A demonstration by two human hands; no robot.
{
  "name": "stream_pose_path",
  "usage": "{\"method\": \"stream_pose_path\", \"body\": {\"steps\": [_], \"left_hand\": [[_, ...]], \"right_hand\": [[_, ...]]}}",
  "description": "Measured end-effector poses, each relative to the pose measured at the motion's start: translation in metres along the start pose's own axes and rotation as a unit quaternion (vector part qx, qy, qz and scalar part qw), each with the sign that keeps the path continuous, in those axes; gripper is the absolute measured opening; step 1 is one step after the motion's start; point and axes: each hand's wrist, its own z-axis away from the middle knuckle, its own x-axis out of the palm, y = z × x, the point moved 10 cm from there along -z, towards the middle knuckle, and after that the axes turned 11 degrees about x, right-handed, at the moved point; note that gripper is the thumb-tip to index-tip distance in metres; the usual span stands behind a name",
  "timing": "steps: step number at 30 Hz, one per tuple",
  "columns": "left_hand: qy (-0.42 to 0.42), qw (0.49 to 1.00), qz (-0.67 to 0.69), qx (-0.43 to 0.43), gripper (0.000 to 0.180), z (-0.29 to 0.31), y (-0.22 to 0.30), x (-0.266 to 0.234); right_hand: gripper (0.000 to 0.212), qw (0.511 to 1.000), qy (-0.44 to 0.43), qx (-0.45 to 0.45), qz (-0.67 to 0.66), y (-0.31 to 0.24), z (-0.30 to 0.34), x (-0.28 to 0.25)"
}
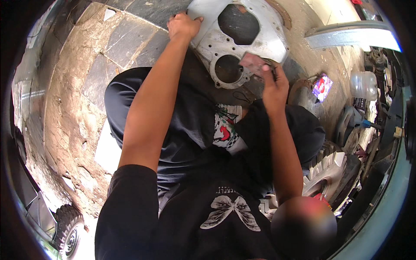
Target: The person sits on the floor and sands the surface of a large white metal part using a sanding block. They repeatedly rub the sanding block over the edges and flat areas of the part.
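Note:
A grey metal housing plate with a large opening, a smaller round one and several bolt holes lies in front of my crossed legs. My left hand grips its left edge, fingers curled over the rim and thumb toward the plate. Pinched in my right hand is a folded reddish piece of sandpaper, held over the plate beside the small round opening. Where the paper overlaps the metal, I cannot tell whether the two touch.
Dark tiles and dusty ground surround me. At right are a purple packet, a clear plastic bottle, a pale metal beam and a large toothed part. A tyre stands lower left; a blurred round shape is lower right.

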Motion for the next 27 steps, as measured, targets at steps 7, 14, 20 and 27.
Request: {"method": "stream_pose_path", "body": {"steps": [7,14,20,27], "left_hand": [[-0.105,0.953,0.223,0.176,0.060,0.073,0.087,-0.035],[-0.051,0.986,0.056,0.146,0.094,0.047,0.049,0.008],[-0.056,0.991,0.122,-0.012,0.108,0.043,0.011,0.034],[-0.061,0.950,0.294,-0.079,0.125,0.043,0.010,0.055]], "right_hand": [[0.052,0.949,-0.013,0.218,-0.229,0.055,0.012,-0.008],[0.054,0.992,-0.066,0.108,0.005,0.060,0.009,0.054],[0.056,0.949,-0.016,0.110,0.295,0.041,0.018,0.061],[0.077,0.939,0.115,0.041,0.321,0.037,0.028,0.075]]}}
